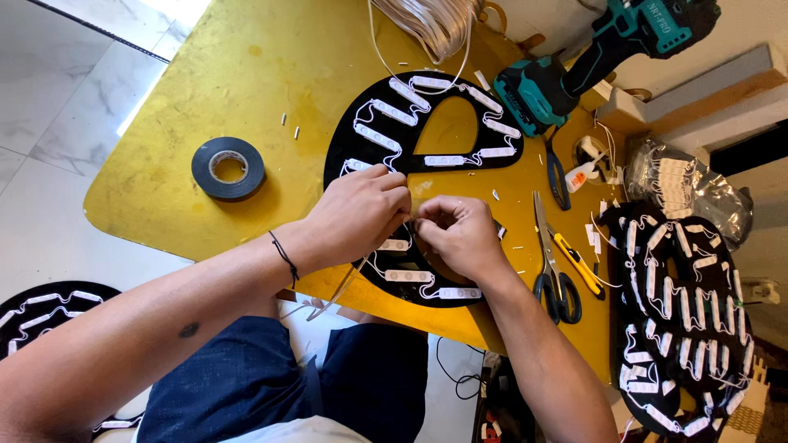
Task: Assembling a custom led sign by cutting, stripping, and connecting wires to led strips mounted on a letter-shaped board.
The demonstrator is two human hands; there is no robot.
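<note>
A black letter-shaped panel (361, 135) lies on the yellow table (246, 74), with several white light modules (394, 112) wired along it. My left hand (361, 212) and my right hand (460, 234) meet over the panel's middle. Both pinch the thin wire at a small white module between them; the exact piece is hidden by my fingers. A black cord bracelet sits on my left wrist.
A roll of black tape (228, 168) lies left of the panel. Scissors (552, 267), a yellow utility knife (577, 262) and pliers (558, 176) lie right. A teal drill (591, 57) and a wire coil (431, 25) sit at the back. More wired panels (681, 312) lie far right.
</note>
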